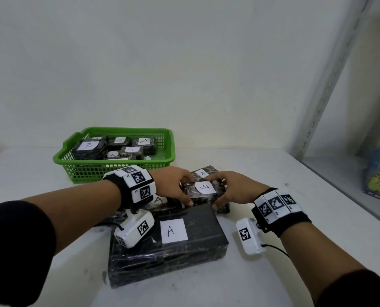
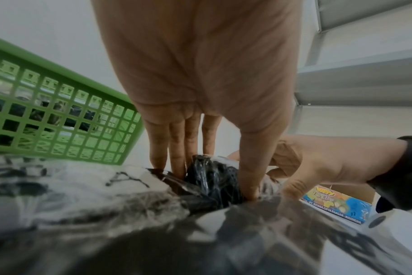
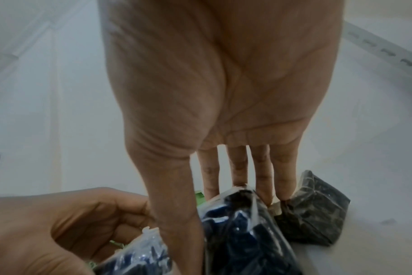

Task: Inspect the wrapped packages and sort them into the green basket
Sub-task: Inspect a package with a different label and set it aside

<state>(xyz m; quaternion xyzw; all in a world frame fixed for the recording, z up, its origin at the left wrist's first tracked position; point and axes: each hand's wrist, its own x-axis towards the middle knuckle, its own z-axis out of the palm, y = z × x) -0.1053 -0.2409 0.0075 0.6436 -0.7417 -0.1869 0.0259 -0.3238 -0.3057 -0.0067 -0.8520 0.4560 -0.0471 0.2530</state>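
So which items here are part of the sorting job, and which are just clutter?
Job:
- green basket
- B package, gripped by left hand and right hand
- large A package
- small A package

Lying about:
- colourful box
- shelf upright

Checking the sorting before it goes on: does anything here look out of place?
One thing: the green basket holds packages labelled A plus one B package. Whether that is wrong, I cannot tell. Both hands, left hand and right hand, grip another B-labelled package.

Hands: I see my left hand [image 1: 173,185] and right hand [image 1: 233,189] gripping the B package [image 1: 204,189].
Place: just nearer than the green basket [image 1: 60,158].
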